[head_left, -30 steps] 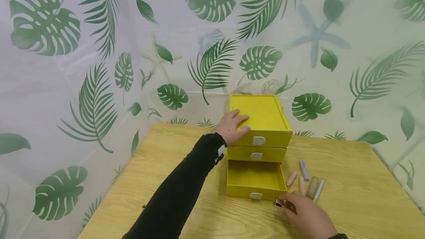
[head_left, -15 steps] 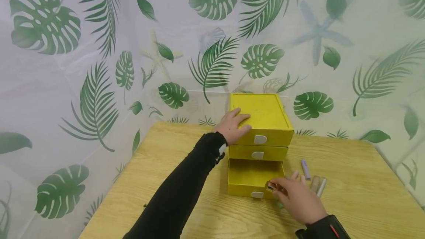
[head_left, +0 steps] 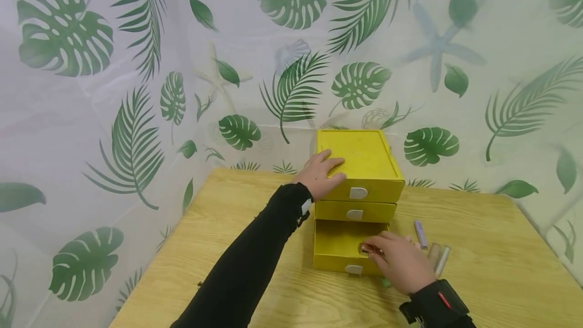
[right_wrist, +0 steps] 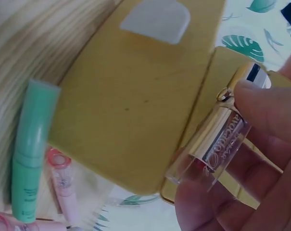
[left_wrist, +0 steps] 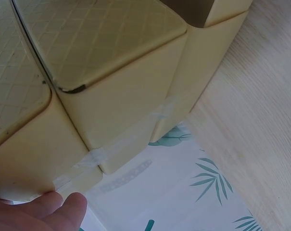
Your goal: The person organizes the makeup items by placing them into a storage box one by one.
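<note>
My left hand rests on the left edge of a yellow drawer box, fingers spread over its top. In the left wrist view its fingertips lie against the box's side. The bottom drawer is pulled out, while the two above it are closed. Over the right side of that drawer, my right hand pinches a lipstick between thumb and fingers. Its case is gold and clear with printed lettering, and it is held tilted in the right wrist view.
Right of the drawer lie a purple tube, a brown tube and a silver tube. A green tube and pink tubes are near the drawer front. Leaf-patterned sheeting stands behind the wooden table.
My right hand has moved up and left with the lipstick, from beside the drawer's front right corner to over the open drawer. The left hand has stayed on the box.
</note>
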### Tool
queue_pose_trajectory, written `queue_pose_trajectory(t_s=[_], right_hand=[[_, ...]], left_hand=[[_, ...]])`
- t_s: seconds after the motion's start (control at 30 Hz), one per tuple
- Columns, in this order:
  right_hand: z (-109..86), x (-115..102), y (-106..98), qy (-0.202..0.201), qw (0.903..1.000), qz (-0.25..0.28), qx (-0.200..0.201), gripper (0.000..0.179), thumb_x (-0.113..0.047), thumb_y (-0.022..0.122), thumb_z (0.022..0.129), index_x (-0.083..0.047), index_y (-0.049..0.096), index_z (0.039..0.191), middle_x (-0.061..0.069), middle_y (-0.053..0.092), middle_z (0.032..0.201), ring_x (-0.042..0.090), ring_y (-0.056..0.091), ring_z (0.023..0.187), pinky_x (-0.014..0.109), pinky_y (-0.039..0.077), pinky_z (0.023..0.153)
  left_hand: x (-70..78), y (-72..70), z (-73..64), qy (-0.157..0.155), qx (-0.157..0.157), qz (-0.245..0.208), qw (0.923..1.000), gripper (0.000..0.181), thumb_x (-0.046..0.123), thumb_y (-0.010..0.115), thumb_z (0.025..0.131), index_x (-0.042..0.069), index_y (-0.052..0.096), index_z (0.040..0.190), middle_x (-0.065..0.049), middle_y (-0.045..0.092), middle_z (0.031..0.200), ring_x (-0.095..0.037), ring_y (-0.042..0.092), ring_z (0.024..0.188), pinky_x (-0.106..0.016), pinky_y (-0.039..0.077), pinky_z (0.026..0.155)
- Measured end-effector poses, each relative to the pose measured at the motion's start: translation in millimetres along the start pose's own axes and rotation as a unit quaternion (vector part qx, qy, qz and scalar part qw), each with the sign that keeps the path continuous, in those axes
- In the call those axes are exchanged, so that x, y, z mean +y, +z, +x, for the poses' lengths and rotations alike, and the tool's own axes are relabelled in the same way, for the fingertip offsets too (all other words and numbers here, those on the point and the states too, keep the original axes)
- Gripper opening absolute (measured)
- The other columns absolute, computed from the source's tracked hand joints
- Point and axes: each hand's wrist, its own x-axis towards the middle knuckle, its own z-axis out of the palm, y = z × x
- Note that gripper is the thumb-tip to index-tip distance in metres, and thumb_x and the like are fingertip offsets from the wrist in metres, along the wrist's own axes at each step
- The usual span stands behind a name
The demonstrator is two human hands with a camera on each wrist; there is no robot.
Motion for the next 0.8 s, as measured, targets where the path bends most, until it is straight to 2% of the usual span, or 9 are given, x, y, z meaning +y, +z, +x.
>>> queue_pose_trajectory(t_s=[0.17, 0.33, 0.47, 0.6, 0.67, 0.8], right_hand=[[3.0, 7, 7, 0.019, 0.9997, -0.007, -0.012, 0.021, -0.017, 0.071, 0.085, -0.020, 0.069, 0.105, -0.007, 0.064, 0.092, 0.010, 0.059, 0.078, 0.034, 0.053, 0.064], [5.0, 15, 10, 0.045, 0.9967, 0.020, -0.064, 0.012, -0.017, 0.067, 0.088, -0.024, 0.068, 0.098, -0.011, 0.064, 0.089, 0.007, 0.058, 0.077, 0.033, 0.051, 0.064], [5.6, 19, 11, 0.048, 0.9933, 0.034, -0.100, 0.012, -0.018, 0.061, 0.092, -0.027, 0.069, 0.095, -0.012, 0.064, 0.089, 0.006, 0.057, 0.076, 0.036, 0.049, 0.069], [5.3, 20, 13, 0.046, 0.9905, 0.038, -0.124, 0.014, -0.020, 0.057, 0.095, -0.026, 0.069, 0.101, -0.012, 0.064, 0.092, 0.007, 0.058, 0.079, 0.041, 0.048, 0.080], [4.9, 20, 13, 0.049, 0.9892, 0.043, -0.131, 0.016, -0.020, 0.056, 0.096, -0.025, 0.068, 0.103, -0.012, 0.064, 0.094, 0.008, 0.058, 0.081, 0.044, 0.047, 0.085], [3.9, 20, 15, 0.048, 0.9896, 0.047, -0.128, 0.016, -0.019, 0.056, 0.096, -0.025, 0.068, 0.103, -0.011, 0.065, 0.095, 0.009, 0.059, 0.082, 0.041, 0.047, 0.084]], left_hand=[[1.2, 0.4, 0.6, 0.001, 0.002, 0.000, 1.0000, 0.050, 0.046, 0.044, 0.097, 0.027, 0.043, 0.143, -0.005, 0.023, 0.154, -0.020, 0.017, 0.137, -0.043, 0.026, 0.111], [1.9, 0.4, 1.5, 0.000, 0.000, 0.001, 1.0000, 0.050, 0.046, 0.044, 0.096, 0.027, 0.043, 0.143, -0.005, 0.023, 0.154, -0.021, 0.018, 0.137, -0.044, 0.026, 0.111], [2.0, 0.4, 2.5, -0.002, 0.003, 0.001, 1.0000, 0.050, 0.046, 0.044, 0.096, 0.027, 0.044, 0.142, -0.005, 0.023, 0.154, -0.021, 0.018, 0.137, -0.044, 0.026, 0.111], [1.0, 1.2, 2.9, -0.005, 0.004, 0.001, 1.0000, 0.050, 0.046, 0.044, 0.096, 0.027, 0.044, 0.142, -0.005, 0.023, 0.154, -0.020, 0.018, 0.137, -0.044, 0.026, 0.111], [0.3, 1.6, 2.6, -0.005, 0.004, 0.001, 1.0000, 0.049, 0.046, 0.044, 0.096, 0.027, 0.044, 0.142, -0.004, 0.023, 0.154, -0.020, 0.017, 0.137, -0.043, 0.025, 0.111], [-0.8, 2.2, 2.4, -0.004, 0.004, -0.001, 1.0000, 0.049, 0.045, 0.044, 0.096, 0.028, 0.044, 0.142, -0.004, 0.023, 0.154, -0.020, 0.018, 0.137, -0.043, 0.025, 0.112]])
